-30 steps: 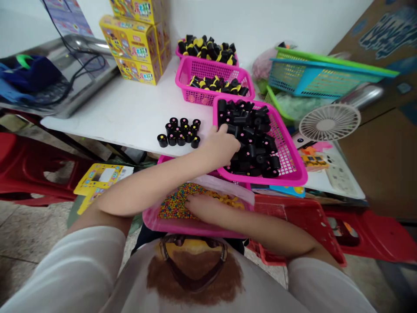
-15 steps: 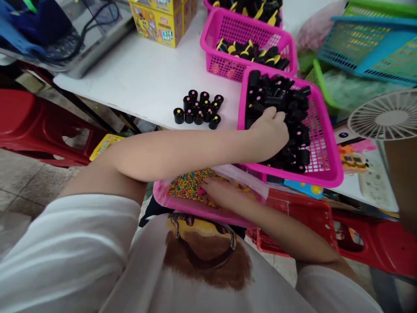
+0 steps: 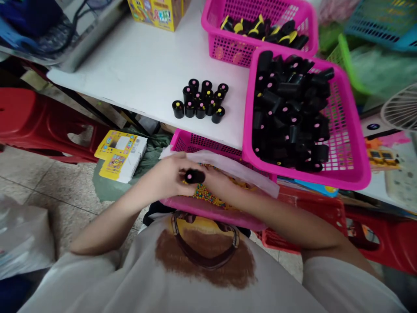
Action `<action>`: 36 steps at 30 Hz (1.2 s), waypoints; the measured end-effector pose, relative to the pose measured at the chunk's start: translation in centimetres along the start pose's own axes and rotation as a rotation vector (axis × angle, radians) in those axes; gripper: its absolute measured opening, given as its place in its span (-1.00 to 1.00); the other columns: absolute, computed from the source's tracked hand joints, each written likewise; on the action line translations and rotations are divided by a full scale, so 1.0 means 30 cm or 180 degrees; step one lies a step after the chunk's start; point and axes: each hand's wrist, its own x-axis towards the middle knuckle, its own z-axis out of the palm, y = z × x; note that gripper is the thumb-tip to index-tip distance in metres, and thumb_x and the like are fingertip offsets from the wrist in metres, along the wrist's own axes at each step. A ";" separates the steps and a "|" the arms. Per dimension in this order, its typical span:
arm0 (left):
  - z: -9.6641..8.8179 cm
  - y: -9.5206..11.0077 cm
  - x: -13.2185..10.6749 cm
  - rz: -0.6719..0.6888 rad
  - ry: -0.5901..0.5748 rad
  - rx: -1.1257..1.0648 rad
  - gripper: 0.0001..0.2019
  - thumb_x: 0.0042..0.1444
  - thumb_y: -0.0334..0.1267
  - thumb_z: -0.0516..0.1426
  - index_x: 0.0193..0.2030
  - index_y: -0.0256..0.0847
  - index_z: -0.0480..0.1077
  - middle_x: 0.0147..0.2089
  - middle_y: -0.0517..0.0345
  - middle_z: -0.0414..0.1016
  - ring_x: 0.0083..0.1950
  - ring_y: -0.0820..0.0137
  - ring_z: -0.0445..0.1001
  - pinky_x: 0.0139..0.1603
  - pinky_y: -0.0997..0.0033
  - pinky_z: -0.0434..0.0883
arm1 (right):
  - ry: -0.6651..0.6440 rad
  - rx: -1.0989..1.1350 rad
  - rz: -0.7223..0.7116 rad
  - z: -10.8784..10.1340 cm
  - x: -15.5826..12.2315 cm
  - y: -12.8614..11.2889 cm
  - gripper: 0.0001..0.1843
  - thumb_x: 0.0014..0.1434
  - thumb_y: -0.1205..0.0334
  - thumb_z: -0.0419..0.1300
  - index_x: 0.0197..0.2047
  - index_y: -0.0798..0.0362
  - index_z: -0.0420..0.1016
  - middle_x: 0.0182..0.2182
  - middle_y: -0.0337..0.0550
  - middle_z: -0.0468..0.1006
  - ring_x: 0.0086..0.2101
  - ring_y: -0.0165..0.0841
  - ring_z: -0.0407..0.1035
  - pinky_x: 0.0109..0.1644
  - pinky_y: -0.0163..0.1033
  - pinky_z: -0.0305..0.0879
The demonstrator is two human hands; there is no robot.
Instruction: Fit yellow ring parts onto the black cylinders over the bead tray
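Note:
My left hand [image 3: 169, 176] grips a small black tube [image 3: 194, 176] above a pink tray of coloured beads [image 3: 208, 204] on my lap. My right hand [image 3: 220, 182] meets it at the tube's right end, fingers curled; what they pinch is hidden. A pink basket [image 3: 352, 174] full of black tubes with pink ends sits on the white table [image 3: 143, 74] to the right. Several upright black tubes [image 3: 200, 104] with coloured tops stand grouped on the table.
A second pink basket [image 3: 224, 48] at the back holds black tubes with yellow caps. A yellow box [image 3: 156, 13] stands at the table's far edge. Red stools [image 3: 39, 126] flank me, a yellow carton [image 3: 120, 154] lies on the floor, and a white fan [image 3: 402, 111] is at right.
My left hand has left the basket with one black tube and come down over the bead tray. My right hand has lifted from the beads to meet it.

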 end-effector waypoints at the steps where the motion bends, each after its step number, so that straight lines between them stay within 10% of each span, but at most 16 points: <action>1: 0.030 -0.052 -0.025 -0.0135 0.0018 -0.0109 -0.61 -0.09 -0.44 0.28 -0.06 -0.15 0.67 -0.28 0.22 0.42 -0.36 0.47 0.39 -0.29 0.50 0.44 | -0.0075 -0.0027 0.0047 0.003 0.007 -0.001 -0.67 0.41 0.11 0.24 0.16 0.05 0.50 0.12 -0.01 0.54 0.01 -0.21 0.51 0.08 0.01 0.53; 7: 0.117 -0.180 -0.128 -0.0095 0.0378 -0.0341 -0.75 0.06 -0.28 0.31 -0.10 -0.19 0.66 -0.08 0.01 0.54 -0.05 0.27 0.56 0.03 0.27 0.55 | -0.0440 0.0176 -0.0133 -0.013 0.044 -0.006 -0.67 0.22 0.63 0.14 -0.06 0.17 0.61 -0.02 0.07 0.64 -0.04 -0.23 0.54 0.05 -0.18 0.42; 13: 0.139 -0.162 -0.134 -0.0371 0.0527 -0.0415 -0.60 0.19 -0.25 0.26 0.18 -0.18 0.51 0.17 0.01 0.65 0.09 0.24 0.67 0.20 0.24 0.56 | -0.0358 0.0597 -0.0215 -0.062 0.011 -0.012 -0.75 0.27 0.49 0.24 -0.01 0.13 0.63 -0.10 -0.01 0.72 -0.07 -0.22 0.60 0.06 -0.16 0.44; 21: 0.187 -0.174 -0.116 -0.0509 0.0130 -0.0073 -0.65 0.13 -0.41 0.23 0.08 -0.23 0.49 0.01 0.02 0.71 -0.07 0.21 0.70 0.01 0.25 0.59 | 0.0808 0.1077 -0.0406 -0.126 -0.144 -0.067 -0.73 0.40 0.33 0.16 0.08 0.04 0.61 0.03 -0.02 0.65 0.03 -0.26 0.55 0.18 -0.09 0.46; 26: 0.216 -0.196 -0.095 -0.0203 0.0224 -0.0146 -0.60 0.13 -0.39 0.23 0.13 -0.22 0.47 0.08 -0.05 0.67 0.02 0.14 0.68 0.08 0.14 0.58 | 0.0660 0.1016 -0.0104 -0.161 -0.163 -0.131 -0.68 0.49 0.24 0.01 0.14 0.00 0.54 0.07 -0.02 0.58 0.10 -0.21 0.49 0.26 0.01 0.43; 36: 0.154 -0.162 -0.107 0.0117 0.0573 -0.0429 -0.69 0.10 -0.37 0.27 0.02 -0.17 0.51 0.00 0.11 0.70 -0.06 0.30 0.68 0.00 0.33 0.61 | 0.0885 -0.0547 -0.0604 -0.221 -0.205 -0.138 -0.59 0.44 0.46 -0.06 0.10 0.03 0.57 0.02 0.01 0.58 0.04 -0.16 0.47 0.16 0.03 0.49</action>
